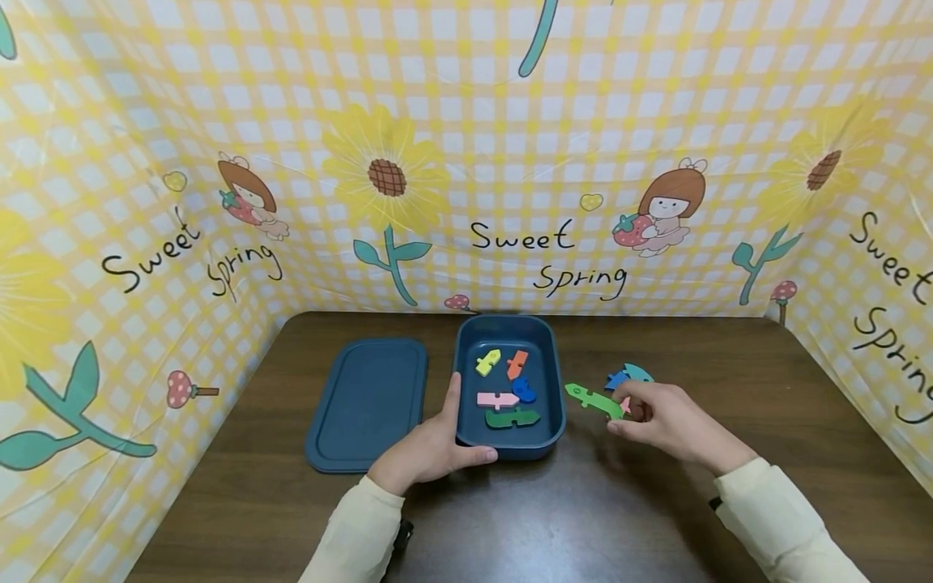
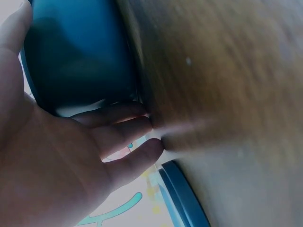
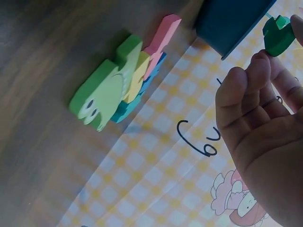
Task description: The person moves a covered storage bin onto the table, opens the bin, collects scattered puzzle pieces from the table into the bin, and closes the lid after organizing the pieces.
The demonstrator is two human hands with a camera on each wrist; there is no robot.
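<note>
Here, one brown wood-grain counter [image 1: 583, 510], lower frame, walled by creased yellow-checked cloth [image 1: 481, 121]; one smooth dark-blue box [image 1: 528, 452], rounded-rectangular, lower centre, left hand [image 1: 430, 447] laid against its side, fingers nearly straight; one flat, notched light-green piece [image 1: 594, 401], right of the box, one end pinched by the right hand [image 1: 663, 419], long axis slanting, tapered tip toward upper left

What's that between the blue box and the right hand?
A light green piece: the right hand holds one end, and the other points toward the blue box. The head view shows this.
</note>
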